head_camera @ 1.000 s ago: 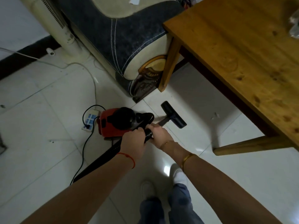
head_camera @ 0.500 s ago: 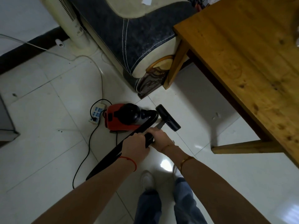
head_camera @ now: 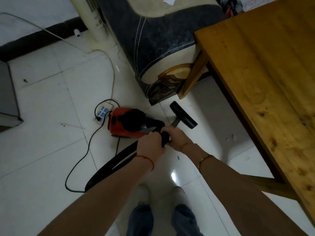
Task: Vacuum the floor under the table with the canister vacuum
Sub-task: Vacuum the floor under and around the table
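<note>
Head camera looks down on both arms stretched forward and slightly inward, meeting over the white tiled floor (head_camera: 42,133). Left hand (head_camera: 150,143) has its fingers curled round the black handle (head_camera: 164,137) of the vacuum wand, back of the hand up, with a red string at the wrist. Right hand (head_camera: 177,136) grips the same handle just ahead of the left, the two hands nearly touching; a thin bracelet and a gold bangle sit on that forearm. Beyond the right hand a short length of metal tube leads to the black floor nozzle (head_camera: 184,114), which lies on the tiles just short of the wooden table (head_camera: 264,74), near its front leg (head_camera: 192,79) and not under the top. Behind the left hand the ribbed black hose (head_camera: 117,162) runs back beneath the left forearm. Just past the left hand sits the red canister vacuum (head_camera: 126,123) on the floor, its black cord (head_camera: 80,159) looping out to the left of the left arm and plugged into a white power strip (head_camera: 102,112) beside the canister. Farther ahead of the hands stands a dark and cream sofa (head_camera: 153,40), its end against the table leg, with a pale fan column (head_camera: 95,19) to its left. Below the arms, two feet in pale shoes and blue trouser legs stand on the tiles.
</note>
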Tool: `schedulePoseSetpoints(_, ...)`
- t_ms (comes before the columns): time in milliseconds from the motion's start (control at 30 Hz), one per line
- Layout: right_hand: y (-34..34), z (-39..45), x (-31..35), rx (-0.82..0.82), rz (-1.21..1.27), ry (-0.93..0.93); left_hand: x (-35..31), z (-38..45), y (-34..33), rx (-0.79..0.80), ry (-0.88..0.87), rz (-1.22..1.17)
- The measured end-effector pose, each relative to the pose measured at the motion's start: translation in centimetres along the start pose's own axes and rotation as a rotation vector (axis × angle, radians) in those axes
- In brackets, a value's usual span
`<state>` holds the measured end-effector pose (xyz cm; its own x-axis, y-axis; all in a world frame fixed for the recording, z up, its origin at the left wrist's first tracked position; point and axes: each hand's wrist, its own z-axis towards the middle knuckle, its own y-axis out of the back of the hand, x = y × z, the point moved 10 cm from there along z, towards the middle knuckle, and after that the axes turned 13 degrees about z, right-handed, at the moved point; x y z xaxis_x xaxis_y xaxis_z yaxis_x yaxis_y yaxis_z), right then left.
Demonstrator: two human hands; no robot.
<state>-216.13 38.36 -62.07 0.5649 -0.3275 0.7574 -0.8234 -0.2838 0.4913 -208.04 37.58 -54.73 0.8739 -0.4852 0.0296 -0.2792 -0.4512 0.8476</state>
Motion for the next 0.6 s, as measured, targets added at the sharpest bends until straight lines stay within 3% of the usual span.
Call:
schedulePoseSetpoints(267,2.8,-1.4,-2.2,0.06,-0.09,-0.024,-4.0,-0.6,0.6,0.09,0.011,-0.096)
schedulePoseSetpoints(600,-1.9,-8.3,-0.1,0.191,-0.073,0.044,-4.6,-8.9,-1.4,0.138,0.071,-0.189)
